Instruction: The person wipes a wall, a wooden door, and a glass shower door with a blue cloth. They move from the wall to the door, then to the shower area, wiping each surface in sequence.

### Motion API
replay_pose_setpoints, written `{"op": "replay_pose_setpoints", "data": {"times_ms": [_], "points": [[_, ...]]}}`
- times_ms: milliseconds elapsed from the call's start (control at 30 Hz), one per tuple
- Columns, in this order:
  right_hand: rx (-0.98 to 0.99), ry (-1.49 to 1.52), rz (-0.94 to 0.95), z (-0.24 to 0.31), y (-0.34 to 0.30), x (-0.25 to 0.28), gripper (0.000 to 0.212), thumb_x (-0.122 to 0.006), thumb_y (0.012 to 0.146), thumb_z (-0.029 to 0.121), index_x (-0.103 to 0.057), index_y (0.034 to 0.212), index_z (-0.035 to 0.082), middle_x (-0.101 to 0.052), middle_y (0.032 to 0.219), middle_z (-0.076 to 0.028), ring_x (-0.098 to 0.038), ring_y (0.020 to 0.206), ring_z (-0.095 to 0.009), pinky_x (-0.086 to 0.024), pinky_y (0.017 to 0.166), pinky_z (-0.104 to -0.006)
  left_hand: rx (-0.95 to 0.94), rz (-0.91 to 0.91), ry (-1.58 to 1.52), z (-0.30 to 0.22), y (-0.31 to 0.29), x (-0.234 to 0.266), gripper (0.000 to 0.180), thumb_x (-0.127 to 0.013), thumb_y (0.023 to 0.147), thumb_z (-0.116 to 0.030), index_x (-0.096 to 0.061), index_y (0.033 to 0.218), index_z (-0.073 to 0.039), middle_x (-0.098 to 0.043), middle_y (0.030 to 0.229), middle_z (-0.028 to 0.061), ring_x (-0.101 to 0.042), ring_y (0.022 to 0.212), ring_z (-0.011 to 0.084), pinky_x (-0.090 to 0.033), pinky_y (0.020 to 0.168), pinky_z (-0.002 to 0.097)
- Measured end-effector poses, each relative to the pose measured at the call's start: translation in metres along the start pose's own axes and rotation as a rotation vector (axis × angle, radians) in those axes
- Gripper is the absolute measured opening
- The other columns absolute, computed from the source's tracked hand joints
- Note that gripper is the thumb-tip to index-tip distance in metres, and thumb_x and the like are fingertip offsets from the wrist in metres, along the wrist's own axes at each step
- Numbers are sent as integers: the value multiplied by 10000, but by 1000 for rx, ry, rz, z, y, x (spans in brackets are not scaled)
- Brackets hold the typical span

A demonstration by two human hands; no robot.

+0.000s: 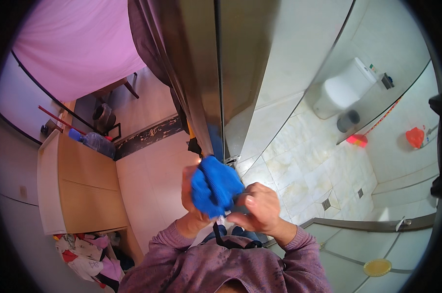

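Note:
A bunched blue cloth (216,188) is held up in front of my body, at the middle of the head view. My left hand (188,193) is closed on its left side, with most of the fingers hidden behind the fabric. At the cloth's lower right edge, my right hand (261,207) is closed with the thumb and fingers pinched round a dark grey thing (241,208). Its kind does not show, and part of it sits against the cloth.
A glossy brown door panel (196,58) stands straight ahead. To the right, a tiled bathroom holds a white toilet (345,85) and a grey bin (348,121). On the left are a wooden cabinet (89,190) with clothes (91,259) below and a plastic bottle (99,143) on top.

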State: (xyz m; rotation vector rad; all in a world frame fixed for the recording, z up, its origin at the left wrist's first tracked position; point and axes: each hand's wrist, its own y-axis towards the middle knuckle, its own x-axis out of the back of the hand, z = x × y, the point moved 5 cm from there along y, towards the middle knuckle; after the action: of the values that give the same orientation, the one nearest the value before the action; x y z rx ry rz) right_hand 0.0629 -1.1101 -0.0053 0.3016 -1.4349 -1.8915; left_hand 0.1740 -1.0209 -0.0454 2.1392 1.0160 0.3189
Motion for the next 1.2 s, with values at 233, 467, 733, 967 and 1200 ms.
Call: {"op": "replay_pose_setpoints", "data": {"times_ms": [233,467,733,967,1200], "points": [[-65,-151,-99,-10,19,8,255,-680,636,77,-566,853,8,-481,642,-84,-459,482,-210,-333,410,-301,-76,220,156,-37,24,-31,555,-594,758,-346,-480,1150,30,-504,1120,204,-529,974,314,-426,823,366],[113,-310,-372,-19,106,40,468,-693,526,27,-583,981,8,-571,839,-134,-564,697,-264,-457,569,-313,-376,-98,169,-40,49,-13,505,-516,806,-250,-391,1216,15,-365,1251,234,-458,1090,311,-394,908,372],[145,-427,-214,-41,78,4,372,-652,526,117,-633,894,67,-491,731,-39,-490,561,-184,-364,438,-278,-257,-98,364,-6,50,-24,638,-222,918,-483,-206,1362,-25,-129,1412,201,-240,1284,330,-253,1025,414],[-127,-293,-201,-72,-22,-15,238,-667,608,114,-595,830,65,-501,716,-82,-496,545,-212,-375,437,-301,-349,-200,243,3,46,-26,642,-283,920,-344,9,1387,-15,-129,1418,177,-264,1252,315,-255,1024,393],[-729,-127,-259,-108,-57,6,289,-568,625,19,-552,913,10,-528,748,-139,-539,601,-277,-440,543,-305,-266,-131,543,8,42,-11,640,-294,930,-303,35,1379,12,-127,1408,203,-286,1243,285,-297,995,357]]}}
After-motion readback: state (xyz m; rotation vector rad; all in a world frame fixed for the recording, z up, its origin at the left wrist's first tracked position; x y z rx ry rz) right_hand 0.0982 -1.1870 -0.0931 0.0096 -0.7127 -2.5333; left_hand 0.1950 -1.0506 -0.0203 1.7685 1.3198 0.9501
